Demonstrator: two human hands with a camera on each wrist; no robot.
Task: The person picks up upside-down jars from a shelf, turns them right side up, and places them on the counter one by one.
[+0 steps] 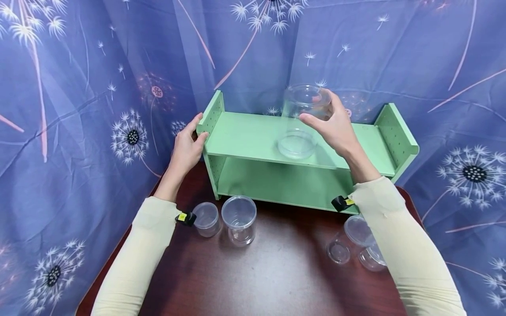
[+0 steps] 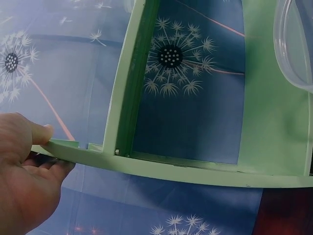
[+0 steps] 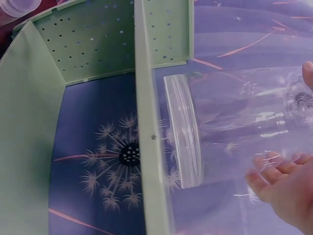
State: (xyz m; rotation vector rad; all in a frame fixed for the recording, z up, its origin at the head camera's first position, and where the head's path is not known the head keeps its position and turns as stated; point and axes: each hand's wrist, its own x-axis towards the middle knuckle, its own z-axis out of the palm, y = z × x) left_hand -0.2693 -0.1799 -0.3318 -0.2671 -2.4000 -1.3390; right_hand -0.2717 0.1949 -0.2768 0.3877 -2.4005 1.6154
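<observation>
My right hand holds a large clear plastic jar at its upper part, thumb on the near side. The jar stands upright over the upper board of a green two-tier shelf. In the right wrist view, a ridged lid-like end of the jar faces the board, close to it. My left hand grips the shelf's left side panel, thumb on one face and fingers on the other. The left wrist view shows that hand pinching the panel's edge.
On the dark red table, a small lidded jar and a taller clear jar stand in front of the shelf's left end. Several clear jars sit at the right, partly behind my forearm. A blue dandelion-print curtain surrounds the table.
</observation>
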